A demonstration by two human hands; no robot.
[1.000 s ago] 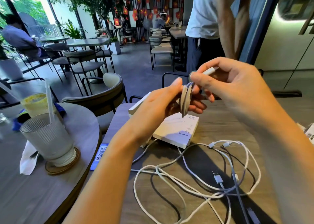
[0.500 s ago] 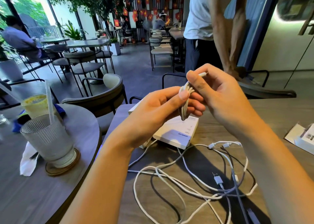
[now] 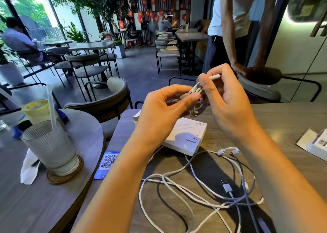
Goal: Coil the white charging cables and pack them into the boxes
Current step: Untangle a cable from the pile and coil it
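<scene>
A small coil of white charging cable (image 3: 196,105) hangs in the air between both hands, above a white box (image 3: 185,135) lying on the wooden table. My left hand (image 3: 166,109) pinches the coil's left side with thumb and fingers. My right hand (image 3: 224,98) grips its top, and the cable's plug end (image 3: 215,77) sticks out past the fingers. Several loose white cables (image 3: 194,193) lie tangled on the table nearer to me, with their connectors (image 3: 228,151) showing.
A second white box (image 3: 318,146) sits on paper at the right edge. A blue QR card (image 3: 108,162) lies at the table's left edge. The round table on the left carries a ribbed glass (image 3: 49,148) with a straw. A person (image 3: 235,27) stands beyond the table.
The coil has turned from edge-on to showing its loops, and both hands have shifted slightly right and apart. The person behind has leaned a hand on the chair.
</scene>
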